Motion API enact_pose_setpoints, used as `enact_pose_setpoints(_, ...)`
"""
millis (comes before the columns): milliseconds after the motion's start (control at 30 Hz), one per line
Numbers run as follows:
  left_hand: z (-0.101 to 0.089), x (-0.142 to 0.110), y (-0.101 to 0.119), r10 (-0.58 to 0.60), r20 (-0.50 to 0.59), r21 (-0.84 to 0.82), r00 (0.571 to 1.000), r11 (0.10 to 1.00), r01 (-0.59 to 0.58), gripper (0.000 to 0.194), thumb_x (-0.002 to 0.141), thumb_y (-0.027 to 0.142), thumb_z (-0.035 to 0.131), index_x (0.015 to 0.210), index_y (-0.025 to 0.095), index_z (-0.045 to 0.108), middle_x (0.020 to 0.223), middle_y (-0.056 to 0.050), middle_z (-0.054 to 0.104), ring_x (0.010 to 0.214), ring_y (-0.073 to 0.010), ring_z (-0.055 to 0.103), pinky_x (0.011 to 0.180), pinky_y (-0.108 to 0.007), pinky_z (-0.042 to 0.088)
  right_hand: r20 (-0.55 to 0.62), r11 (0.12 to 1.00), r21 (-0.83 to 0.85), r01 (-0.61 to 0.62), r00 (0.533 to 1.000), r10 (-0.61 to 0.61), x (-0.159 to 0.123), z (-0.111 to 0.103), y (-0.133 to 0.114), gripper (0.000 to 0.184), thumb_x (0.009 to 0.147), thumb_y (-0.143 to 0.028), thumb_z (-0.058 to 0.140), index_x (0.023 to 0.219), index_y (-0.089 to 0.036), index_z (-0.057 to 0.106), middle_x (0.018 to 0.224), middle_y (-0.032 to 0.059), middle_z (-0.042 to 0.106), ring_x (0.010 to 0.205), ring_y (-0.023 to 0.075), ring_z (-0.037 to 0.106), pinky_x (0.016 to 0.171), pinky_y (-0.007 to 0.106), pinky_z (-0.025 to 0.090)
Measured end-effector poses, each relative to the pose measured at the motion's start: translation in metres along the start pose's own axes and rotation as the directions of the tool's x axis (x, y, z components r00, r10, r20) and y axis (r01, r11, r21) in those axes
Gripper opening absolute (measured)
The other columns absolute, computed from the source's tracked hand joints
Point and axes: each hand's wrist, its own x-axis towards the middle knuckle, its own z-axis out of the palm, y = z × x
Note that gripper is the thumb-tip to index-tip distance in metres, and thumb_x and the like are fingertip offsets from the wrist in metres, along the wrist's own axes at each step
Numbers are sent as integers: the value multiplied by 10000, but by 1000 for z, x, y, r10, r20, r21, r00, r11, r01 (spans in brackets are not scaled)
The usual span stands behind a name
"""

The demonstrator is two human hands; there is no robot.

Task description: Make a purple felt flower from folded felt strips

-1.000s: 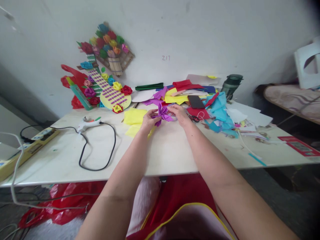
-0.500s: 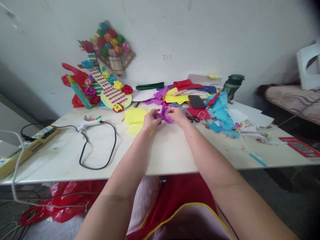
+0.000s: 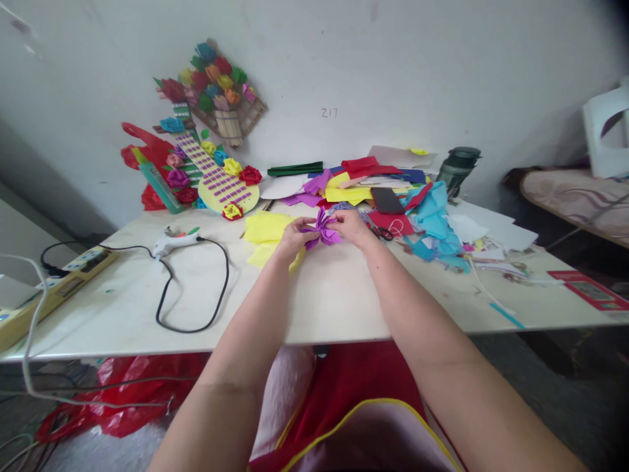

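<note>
Both hands are pinched onto one purple paper flower (image 3: 322, 231) just above the table (image 3: 319, 295), dead centre. Left hand (image 3: 293, 237) grips it from 9 o'clock, right hand (image 3: 351, 227) from 3 o'clock (fingertips closed on the folds, petals sticking out between them). Yellow paper sheets (image 3: 263, 229) lie right under the left hand. Hot glue gun (image 3: 171, 241) sits well off at 9 o'clock, scissors (image 3: 381, 232) just beside the right hand at 3, and the coloured paper pile (image 3: 373, 180) at 1 o'clock.
</note>
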Motion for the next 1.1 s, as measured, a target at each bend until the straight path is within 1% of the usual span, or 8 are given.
enact_pose_setpoints(100,-1,-3,4,-17,47,-15,999,1000,17,493,478,185,777,941,133,615,640,2,650,549,-107,576,557,-238,458,76,999,24,42,996,-44,-1,-4,-4,82,561,-220,720,621,-175,687,590,-35,610,608,111,518,632,246,406)
enact_pose_setpoints(233,-1,-3,4,-8,46,34,999,999,7,482,489,162,762,947,125,616,672,-7,657,567,-114,588,581,-253,468,144,993,121,-15,990,-3,-7,-7,-14,100,542,-171,701,641,-182,696,667,-13,662,669,123,569,674,252,438)
enact_pose_setpoints(333,1,-2,2,6,13,90,1000,996,-8,450,501,135,739,933,127,617,681,-6,654,564,-116,581,580,-259,468,185,988,131,-80,981,55,-10,-8,-18,136,530,-148,690,662,-181,696,663,-16,662,643,115,555,615,234,423)
enact_pose_setpoints(400,1,-1,0,32,-10,126,999,992,-30,438,500,128,729,924,132,620,684,-3,650,560,-115,574,574,-258,466,178,984,113,-136,977,115,-11,-7,-18,145,538,-140,678,678,-176,690,610,-27,635,574,96,512,550,219,385)
enact_pose_setpoints(500,2,1,-3,74,-22,164,997,984,-69,431,499,138,721,918,141,621,691,-3,645,570,-117,572,571,-255,464,117,972,102,-212,973,199,-10,-4,-15,150,552,-120,648,690,-172,672,537,-37,588,503,81,458,489,210,332)
enact_pose_setpoints(700,3,3,-6,118,-13,190,993,975,-113,429,507,153,702,928,146,618,710,-15,652,591,-125,583,580,-258,470,67,947,160,-279,960,272,-8,2,-10,111,551,-112,604,640,-172,630,497,-37,560,490,89,470,475,215,340)
enact_pose_setpoints(933,4,1,-3,95,-6,203,995,975,-92,468,508,138,709,965,142,606,703,-5,632,607,-131,580,607,-267,462,49,952,157,-262,965,258,-11,5,-13,123,537,-101,604,642,-157,635,484,-45,554,463,74,438,466,212,325)
enact_pose_setpoints(1100,2,1,-3,14,68,100,998,995,-21,570,532,131,683,1089,137,560,684,27,588,579,-110,550,568,-242,424,55,958,140,-249,968,243,-10,5,-15,104,530,-77,614,612,-141,620,493,-43,568,479,69,459,489,204,341)
